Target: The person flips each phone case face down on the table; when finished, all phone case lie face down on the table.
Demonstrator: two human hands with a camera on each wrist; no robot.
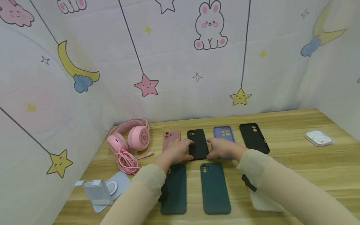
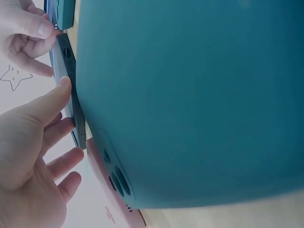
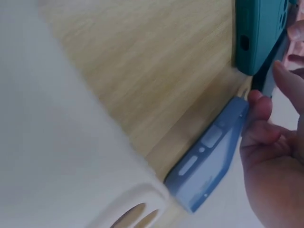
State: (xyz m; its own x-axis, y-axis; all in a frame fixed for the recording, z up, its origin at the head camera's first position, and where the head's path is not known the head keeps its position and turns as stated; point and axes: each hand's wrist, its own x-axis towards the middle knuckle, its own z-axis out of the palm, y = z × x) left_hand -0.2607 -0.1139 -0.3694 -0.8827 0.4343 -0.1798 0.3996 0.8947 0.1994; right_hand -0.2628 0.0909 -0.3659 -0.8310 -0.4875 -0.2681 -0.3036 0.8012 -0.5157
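A black phone case lies in the back row of the wooden table, between both hands. My left hand is at its left long side, forefinger toward the far end and thumb toward the near end. In the left wrist view the thumb of that left hand reaches the edge of the black case, the other fingers spread and loosely bent. Opposite, my right hand has its forefinger and thumb at the right long side, over part of a purple phone case. A pink phone case is partly behind the left hand.
Two dark green phone cases lie in front, with a white case under the right sleeve. Another black case and a boxed white item are right. Pink headphones and a pale blue stand are left.
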